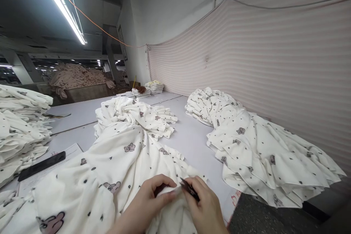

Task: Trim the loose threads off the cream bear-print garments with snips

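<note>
White printed fabric point(131, 168) with pinkish-grey animal heads and small dark spots lies bunched in front of me. My left hand point(153, 199) pinches its edge between thumb and fingers. In my right hand point(204, 204) is a pair of dark thread snips point(189, 189), the pointed tips directed left at the edge by my left fingertips. The two hands are close together, near the table's front. Whether the snip blades touch the cloth I cannot tell.
To the right, a second heap of the same fabric point(255, 142) overhangs the table edge. More piled cloth point(19, 135) stands at left, beside a black phone point(42, 165) on a printed sheet point(72, 152). Folded stacks point(154, 87) sit far back, near a striped cloth curtain point(246, 51).
</note>
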The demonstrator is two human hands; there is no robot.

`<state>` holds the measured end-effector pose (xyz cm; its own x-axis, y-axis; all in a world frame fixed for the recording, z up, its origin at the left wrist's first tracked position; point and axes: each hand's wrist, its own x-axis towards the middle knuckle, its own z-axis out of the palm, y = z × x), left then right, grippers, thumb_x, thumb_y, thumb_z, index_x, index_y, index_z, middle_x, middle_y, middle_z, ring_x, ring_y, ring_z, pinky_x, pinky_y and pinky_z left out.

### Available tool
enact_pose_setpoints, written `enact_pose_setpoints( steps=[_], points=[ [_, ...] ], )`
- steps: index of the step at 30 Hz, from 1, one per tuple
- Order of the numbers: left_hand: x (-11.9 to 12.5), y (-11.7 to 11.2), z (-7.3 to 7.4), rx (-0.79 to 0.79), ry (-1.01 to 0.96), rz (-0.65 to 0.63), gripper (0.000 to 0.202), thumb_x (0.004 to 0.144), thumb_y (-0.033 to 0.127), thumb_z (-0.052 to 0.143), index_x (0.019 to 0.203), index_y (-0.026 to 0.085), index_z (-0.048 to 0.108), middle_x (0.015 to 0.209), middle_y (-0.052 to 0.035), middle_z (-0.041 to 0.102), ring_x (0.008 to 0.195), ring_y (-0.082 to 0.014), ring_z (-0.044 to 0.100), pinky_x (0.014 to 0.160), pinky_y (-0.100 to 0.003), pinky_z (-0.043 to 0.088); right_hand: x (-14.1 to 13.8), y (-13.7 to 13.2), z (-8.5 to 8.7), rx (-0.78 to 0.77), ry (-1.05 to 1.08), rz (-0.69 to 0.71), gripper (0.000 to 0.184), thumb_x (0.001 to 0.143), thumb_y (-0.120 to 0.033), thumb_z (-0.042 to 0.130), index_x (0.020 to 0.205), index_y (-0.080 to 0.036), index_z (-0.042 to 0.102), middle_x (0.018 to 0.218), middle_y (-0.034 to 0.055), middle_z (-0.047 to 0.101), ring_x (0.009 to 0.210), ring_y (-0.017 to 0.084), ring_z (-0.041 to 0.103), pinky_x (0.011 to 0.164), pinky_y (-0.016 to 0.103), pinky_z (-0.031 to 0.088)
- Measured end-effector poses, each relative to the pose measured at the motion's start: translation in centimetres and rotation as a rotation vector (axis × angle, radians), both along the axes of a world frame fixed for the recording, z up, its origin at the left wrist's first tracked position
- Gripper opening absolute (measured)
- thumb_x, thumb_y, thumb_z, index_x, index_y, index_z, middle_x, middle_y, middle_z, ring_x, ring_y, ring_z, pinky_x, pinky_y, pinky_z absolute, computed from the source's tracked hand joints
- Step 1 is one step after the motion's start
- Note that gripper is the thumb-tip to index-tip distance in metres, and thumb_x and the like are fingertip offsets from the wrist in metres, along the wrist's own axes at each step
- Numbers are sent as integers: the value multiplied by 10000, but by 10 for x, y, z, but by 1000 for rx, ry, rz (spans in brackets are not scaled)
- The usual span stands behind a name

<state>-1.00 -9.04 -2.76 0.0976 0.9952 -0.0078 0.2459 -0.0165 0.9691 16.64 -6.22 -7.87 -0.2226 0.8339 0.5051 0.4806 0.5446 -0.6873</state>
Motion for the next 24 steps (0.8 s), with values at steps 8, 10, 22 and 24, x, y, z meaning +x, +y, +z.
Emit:
enact_pose_setpoints(
  steps=[8, 10, 22, 24],
  points=[
    [-14, 2, 9, -363, -628, 93, 221, 764, 347, 746, 812, 183, 607, 672, 36, 625, 632, -95, 549, 634, -201, 421, -21, 10, 22, -80, 147, 48, 117, 846, -158, 483, 862, -221, 580, 818, 9, 565, 712, 164, 591, 605, 237, 429],
    [-15, 2, 7, -376, -683, 101, 233, 752, 335, 762, 831, 185, 602, 669, 27, 635, 623, -99, 564, 621, -198, 413, -22, 5, 23, -14, 196, 74, 123, 828, -157, 494, 881, -220, 586, 825, 12, 556, 699, 161, 590, 613, 238, 438],
    [-7, -5, 15, -120, -257, 84, 281, 689, 398, 775, 777, 172, 634, 713, 28, 590, 692, -133, 500, 643, -214, 372, -32, 2, 11, -46, 277, 163, 103, 878, -243, 524, 800, -217, 588, 686, -23, 582, 632, 135, 565, 598, 198, 415],
    [-4, -5, 16, -97, -127, 91, 256, 740, 418, 712, 780, 170, 659, 728, 17, 590, 726, -157, 505, 671, -236, 380, -32, 3, 13, -96, 295, 145, 149, 898, -284, 497, 779, -213, 552, 637, -38, 537, 580, 125, 522, 561, 196, 396]
  ],
)
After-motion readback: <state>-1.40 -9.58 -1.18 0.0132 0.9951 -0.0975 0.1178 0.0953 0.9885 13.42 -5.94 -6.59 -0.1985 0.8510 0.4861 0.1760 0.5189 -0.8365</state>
